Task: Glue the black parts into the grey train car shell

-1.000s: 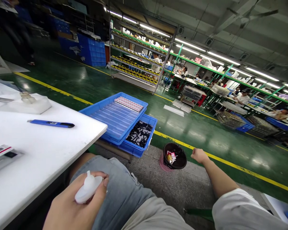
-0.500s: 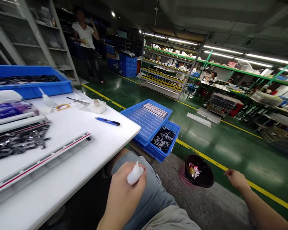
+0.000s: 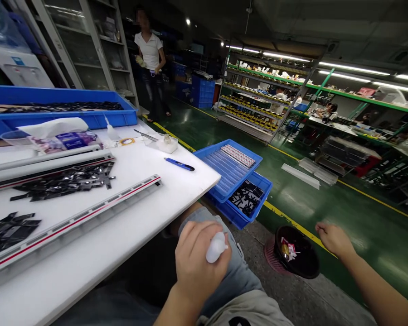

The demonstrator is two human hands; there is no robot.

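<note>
My left hand [image 3: 199,267] is wrapped round a small white squeeze bottle [image 3: 216,247], above my lap and beside the table edge. My right hand [image 3: 336,239] is out to the right, near the rim of a dark waste bin [image 3: 297,253] with scraps in it. Its fingertips are pressed together, and anything between them is too small to make out. On the white table [image 3: 98,267] lies a long white strip [image 3: 78,221] with a red line and dark slots. Black flat pieces [image 3: 68,181] are heaped behind it, and a blue utility knife [image 3: 179,164] lies near the corner.
Stacked blue trays [image 3: 204,163] stand past the table corner, holding clear strips and black parts. A long blue bin [image 3: 88,120], a tissue pack [image 3: 66,138] and another nozzle bottle [image 3: 112,132] are at the table's back. A person [image 3: 150,54] stands beyond, near shelves.
The view has swung left. The bottle in my left hand has tipped, so its nozzle points more to the right. The standing person's raised arm has come down. My right hand stays near the bin.
</note>
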